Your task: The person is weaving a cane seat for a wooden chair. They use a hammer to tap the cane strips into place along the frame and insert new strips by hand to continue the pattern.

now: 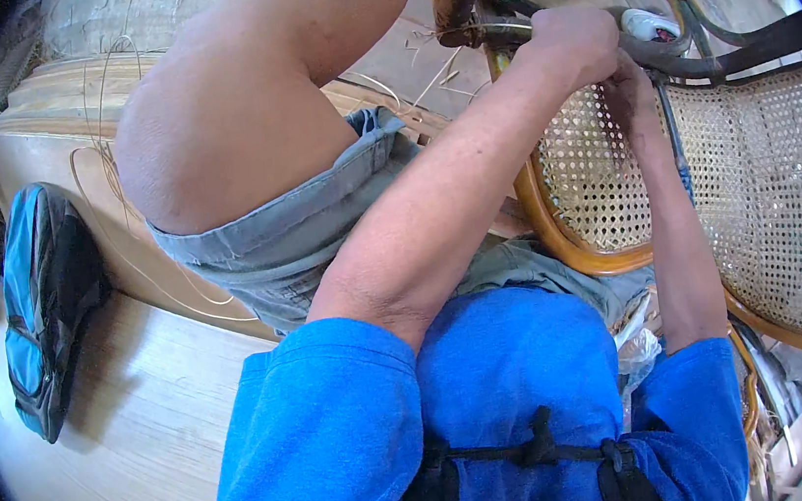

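My left hand (578, 40) is closed in a fist over the dark bamboo-like pole (630, 46) of a chair frame. A thin pale cane strip (506, 27) runs along the pole into this fist. Just below and to the right, my right hand (627, 84) has its fingers bent together against the left one; what they pinch is hidden. Beneath both hands lies a woven cane panel (592, 189) in a curved orange-brown rim (557, 233). A second woven panel (770, 189) joins it at the right.
My bare knee (183, 157) and the rolled grey-blue trouser leg (298, 213) lie left of the chair. A blue and black backpack (37, 312) rests on the pale wooden board (144, 428). Loose cane strips (95, 167) curl near the knee. A clear plastic bag (637, 350) lies by my right arm.
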`<state>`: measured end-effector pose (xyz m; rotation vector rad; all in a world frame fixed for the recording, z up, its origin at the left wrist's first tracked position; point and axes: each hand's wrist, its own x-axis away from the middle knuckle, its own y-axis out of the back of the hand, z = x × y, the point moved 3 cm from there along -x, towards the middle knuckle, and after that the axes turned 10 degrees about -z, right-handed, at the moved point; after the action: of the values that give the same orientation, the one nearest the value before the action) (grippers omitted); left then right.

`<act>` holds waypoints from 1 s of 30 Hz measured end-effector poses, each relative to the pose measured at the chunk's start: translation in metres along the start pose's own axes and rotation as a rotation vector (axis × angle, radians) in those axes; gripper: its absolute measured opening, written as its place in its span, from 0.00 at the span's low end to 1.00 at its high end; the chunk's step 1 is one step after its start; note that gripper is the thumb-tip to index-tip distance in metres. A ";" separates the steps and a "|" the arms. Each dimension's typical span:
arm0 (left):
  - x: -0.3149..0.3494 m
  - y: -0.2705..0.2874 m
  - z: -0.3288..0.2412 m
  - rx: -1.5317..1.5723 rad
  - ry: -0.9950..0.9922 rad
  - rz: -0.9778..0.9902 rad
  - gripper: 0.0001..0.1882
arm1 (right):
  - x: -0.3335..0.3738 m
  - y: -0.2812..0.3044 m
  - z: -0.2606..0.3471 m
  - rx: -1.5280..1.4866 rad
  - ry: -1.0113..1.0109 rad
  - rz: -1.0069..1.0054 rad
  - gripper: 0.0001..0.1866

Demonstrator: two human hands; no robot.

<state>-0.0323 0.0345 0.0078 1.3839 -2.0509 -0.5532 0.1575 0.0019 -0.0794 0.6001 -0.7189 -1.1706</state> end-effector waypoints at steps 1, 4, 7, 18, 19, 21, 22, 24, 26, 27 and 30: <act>-0.001 0.000 -0.003 -0.011 -0.003 0.012 0.13 | -0.003 -0.002 -0.010 0.044 0.021 0.005 0.15; -0.003 -0.004 -0.003 -0.019 0.000 0.022 0.13 | -0.010 -0.007 -0.005 -0.317 -0.205 -0.024 0.19; -0.007 -0.004 -0.002 -0.008 -0.016 0.090 0.14 | -0.002 -0.007 0.015 -0.982 -0.587 -0.026 0.22; 0.003 0.013 0.006 -0.068 0.047 -0.040 0.12 | -0.008 0.007 0.036 -0.247 -0.210 0.131 0.17; 0.011 0.021 0.009 -0.100 0.059 -0.084 0.12 | -0.008 0.008 0.040 -0.219 -0.185 0.125 0.16; 0.025 0.030 0.016 -0.163 0.129 -0.155 0.10 | -0.009 0.007 0.036 0.065 0.061 0.067 0.13; 0.032 0.029 0.021 -0.203 0.174 -0.131 0.09 | -0.010 0.008 0.048 0.204 0.153 0.047 0.12; 0.043 0.027 0.027 -0.281 0.262 -0.085 0.09 | -0.011 0.018 0.073 0.465 0.228 0.071 0.10; 0.046 0.026 0.028 -0.288 0.274 -0.108 0.08 | -0.010 0.019 0.072 0.354 0.228 0.040 0.09; 0.048 0.026 0.028 -0.292 0.280 -0.119 0.08 | -0.009 0.020 0.072 0.297 0.228 0.026 0.09; 0.049 0.023 0.026 -0.268 0.237 -0.136 0.08 | -0.005 0.021 0.069 0.183 0.200 -0.040 0.09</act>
<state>-0.0789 -0.0019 0.0151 1.3626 -1.6390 -0.6615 0.1165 0.0091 -0.0204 0.8758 -0.6494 -1.0702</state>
